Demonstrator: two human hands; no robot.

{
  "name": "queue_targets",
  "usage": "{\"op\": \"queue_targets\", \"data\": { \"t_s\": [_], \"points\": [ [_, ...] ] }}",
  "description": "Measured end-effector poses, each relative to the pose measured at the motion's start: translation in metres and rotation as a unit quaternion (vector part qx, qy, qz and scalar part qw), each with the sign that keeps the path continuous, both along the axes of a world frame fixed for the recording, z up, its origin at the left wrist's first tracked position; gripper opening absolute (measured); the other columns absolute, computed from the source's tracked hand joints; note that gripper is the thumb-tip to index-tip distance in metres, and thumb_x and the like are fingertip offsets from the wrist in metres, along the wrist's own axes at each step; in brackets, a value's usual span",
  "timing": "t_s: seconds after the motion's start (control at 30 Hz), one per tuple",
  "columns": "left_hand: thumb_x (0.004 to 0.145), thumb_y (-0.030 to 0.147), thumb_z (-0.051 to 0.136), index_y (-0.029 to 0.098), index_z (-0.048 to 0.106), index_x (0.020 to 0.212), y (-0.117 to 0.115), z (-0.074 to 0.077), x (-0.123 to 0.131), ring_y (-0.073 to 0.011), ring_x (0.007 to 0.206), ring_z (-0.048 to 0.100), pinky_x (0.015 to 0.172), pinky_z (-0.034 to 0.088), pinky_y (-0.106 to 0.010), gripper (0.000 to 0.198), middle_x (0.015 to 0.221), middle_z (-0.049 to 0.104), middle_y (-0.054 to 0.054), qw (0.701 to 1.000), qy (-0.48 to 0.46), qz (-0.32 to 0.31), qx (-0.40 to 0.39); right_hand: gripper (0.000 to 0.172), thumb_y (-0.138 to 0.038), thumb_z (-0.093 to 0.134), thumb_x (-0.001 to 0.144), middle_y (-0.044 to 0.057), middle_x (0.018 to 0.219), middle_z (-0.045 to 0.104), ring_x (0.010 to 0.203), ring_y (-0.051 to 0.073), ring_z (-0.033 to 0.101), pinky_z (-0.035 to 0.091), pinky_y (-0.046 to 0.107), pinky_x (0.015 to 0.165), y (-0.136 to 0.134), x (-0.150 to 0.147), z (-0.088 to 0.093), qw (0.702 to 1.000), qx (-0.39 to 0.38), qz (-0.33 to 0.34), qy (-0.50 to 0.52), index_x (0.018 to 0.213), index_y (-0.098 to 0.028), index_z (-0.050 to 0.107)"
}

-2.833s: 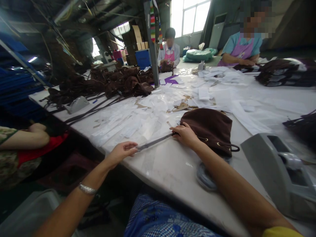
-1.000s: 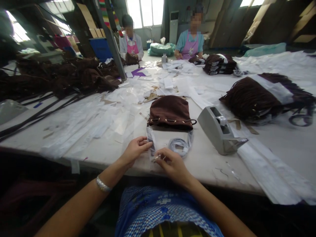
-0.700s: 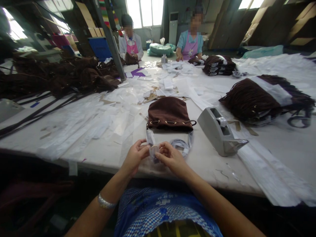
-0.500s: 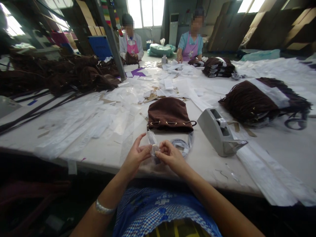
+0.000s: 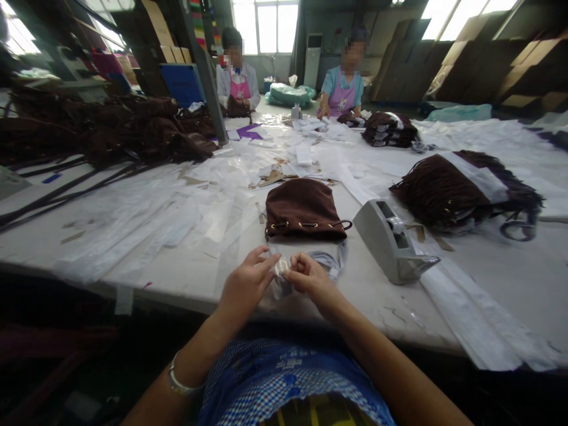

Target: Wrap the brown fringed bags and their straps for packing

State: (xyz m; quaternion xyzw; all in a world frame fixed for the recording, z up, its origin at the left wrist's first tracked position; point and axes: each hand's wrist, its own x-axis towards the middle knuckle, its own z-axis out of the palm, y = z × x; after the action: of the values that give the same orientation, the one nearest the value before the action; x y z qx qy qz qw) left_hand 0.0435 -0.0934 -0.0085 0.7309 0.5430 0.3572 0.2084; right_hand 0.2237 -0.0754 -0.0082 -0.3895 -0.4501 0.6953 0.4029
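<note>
Pinching shiny plastic wrapping (image 5: 281, 270) between closed thumb and finger of the right hand (image 5: 312, 280); touching it with the left hand (image 5: 247, 286), fingers half curled, grip hard to tell. Facing a brown bag (image 5: 304, 207) just beyond both hands, with a wrapped coil (image 5: 327, 258) close beside the right hand and a grey tape dispenser (image 5: 376, 239) farther right.

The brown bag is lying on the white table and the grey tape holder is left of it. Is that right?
Not quite: the head view shows the grey tape holder to the right of the brown bag, which does lie on the white table.
</note>
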Motion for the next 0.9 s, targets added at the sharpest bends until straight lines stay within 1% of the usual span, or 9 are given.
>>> {"op": "queue_targets", "data": {
  "t_s": [0.07,0.17,0.33,0.43,0.5,0.57,0.7,0.8,0.9],
  "points": [
    [0.089,0.024,0.059,0.032,0.065,0.124,-0.003,-0.001,0.001,-0.0272,0.116,0.059,0.100,0.049,-0.043,0.037,0.138,0.056,-0.007,0.996,0.043,0.026,0.075,0.036,-0.035,0.075,0.070,-0.009,0.060,0.045,0.048,0.006,0.035,0.023,0.020,0.046,0.000,0.000,0.000,1.000,-0.002,0.002,0.000,0.078,-0.020,0.043],
    [0.092,0.021,0.054,0.031,0.064,0.126,-0.006,-0.002,-0.001,-0.0256,0.121,0.057,0.106,0.044,-0.044,0.037,0.129,0.064,-0.006,0.989,0.060,-0.042,0.126,0.036,-0.035,0.075,0.070,-0.009,0.060,0.043,0.049,0.006,0.035,0.025,0.020,0.047,0.001,0.001,0.002,1.000,0.001,0.003,0.006,0.078,-0.020,0.044],
    [0.091,0.022,0.056,0.026,0.070,0.115,-0.001,-0.005,-0.006,-0.0253,0.115,0.062,0.107,0.044,-0.045,0.028,0.120,0.070,-0.007,0.991,0.016,-0.106,0.082,0.036,-0.038,0.078,0.069,-0.008,0.061,0.046,0.052,0.008,0.041,0.033,0.020,0.050,0.003,0.003,0.003,1.000,0.009,0.001,0.003,0.081,-0.019,0.049],
    [0.089,0.023,0.060,0.026,0.072,0.111,0.003,-0.006,-0.006,-0.0247,0.108,0.065,0.103,0.046,-0.042,0.026,0.112,0.073,-0.008,0.993,-0.017,-0.092,0.073,0.030,-0.040,0.071,0.079,-0.007,0.061,0.049,0.053,0.009,0.047,0.038,0.022,0.053,0.003,0.007,0.002,0.998,0.048,0.019,-0.022,0.090,-0.018,0.054],
    [0.087,0.024,0.063,0.027,0.072,0.111,0.005,-0.005,-0.005,-0.0241,0.102,0.067,0.099,0.049,-0.039,0.026,0.108,0.074,-0.007,0.996,-0.042,-0.059,0.058,0.024,-0.038,0.063,0.087,-0.004,0.064,0.056,0.055,0.011,0.053,0.044,0.024,0.057,0.003,0.011,0.000,0.989,0.119,0.012,-0.082,0.099,-0.018,0.058],
    [0.084,0.027,0.067,0.027,0.071,0.112,0.006,-0.002,-0.004,-0.0239,0.098,0.069,0.095,0.050,-0.036,0.029,0.104,0.075,-0.006,0.997,-0.077,-0.017,0.023,0.019,-0.028,0.056,0.092,0.001,0.081,0.065,0.063,0.013,0.060,0.050,0.027,0.064,0.002,0.014,-0.003,0.958,0.231,-0.025,-0.168,0.108,-0.021,0.061],
    [0.079,0.029,0.072,0.029,0.068,0.116,0.007,0.003,-0.002,-0.0238,0.094,0.070,0.091,0.050,-0.034,0.037,0.095,0.076,-0.002,0.991,-0.126,0.027,-0.040,0.031,-0.014,0.052,0.092,0.006,0.108,0.066,0.093,0.018,0.065,0.053,0.031,0.083,0.001,0.017,-0.009,0.853,0.445,-0.076,-0.262,0.117,-0.027,0.065],
    [0.079,0.028,0.072,0.030,0.065,0.118,0.007,0.005,-0.002,-0.0232,0.093,0.071,0.089,0.050,-0.032,0.040,0.092,0.076,-0.001,0.990,-0.126,0.030,-0.049,0.029,-0.015,0.053,0.094,0.006,0.102,0.068,0.094,0.017,0.066,0.054,0.029,0.083,0.003,0.015,-0.013,0.810,0.514,-0.083,-0.272,0.117,-0.028,0.066],
    [0.080,0.027,0.071,0.030,0.064,0.118,0.006,0.005,-0.002,-0.0226,0.091,0.071,0.086,0.051,-0.031,0.039,0.091,0.076,0.000,0.991,-0.118,0.027,-0.048,0.025,-0.018,0.054,0.095,0.006,0.099,0.069,0.090,0.017,0.067,0.055,0.029,0.080,0.006,0.010,-0.015,0.789,0.537,-0.095,-0.284,0.114,-0.028,0.067]
  ]
}}
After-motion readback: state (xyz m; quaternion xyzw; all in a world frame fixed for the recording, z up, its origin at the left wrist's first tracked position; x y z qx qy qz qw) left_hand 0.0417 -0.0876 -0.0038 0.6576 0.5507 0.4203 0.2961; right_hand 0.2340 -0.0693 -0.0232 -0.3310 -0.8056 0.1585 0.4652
